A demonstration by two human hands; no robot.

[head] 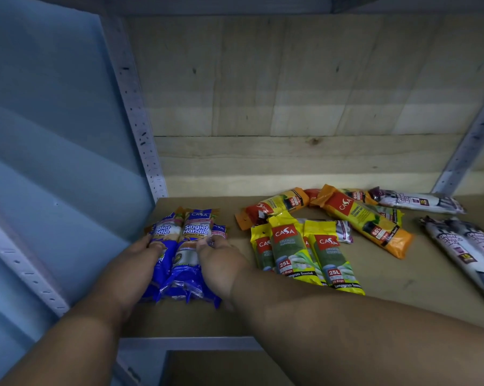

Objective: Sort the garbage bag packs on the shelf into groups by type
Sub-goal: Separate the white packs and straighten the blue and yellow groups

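Note:
Several blue "Singlet Handle" packs [192, 235] lie side by side at the left end of the shelf board [388, 291]. My left hand [143, 253] grips the pile's left side and my right hand [217, 263] grips its right side, fingers curled over the packs. To their right lie yellow 25L packs [291, 249]. Behind those lie orange 60L packs [360, 218]. White drawstring packs [463, 246] sit at the far right, with one more white pack [419, 201] at the back.
A wooden back panel [291, 107] closes the shelf behind. Perforated metal uprights stand at the left [140, 126] and right [466, 146]. A blue-grey wall [54, 135] runs along the left. The metal front edge [187, 342] lies below my forearms.

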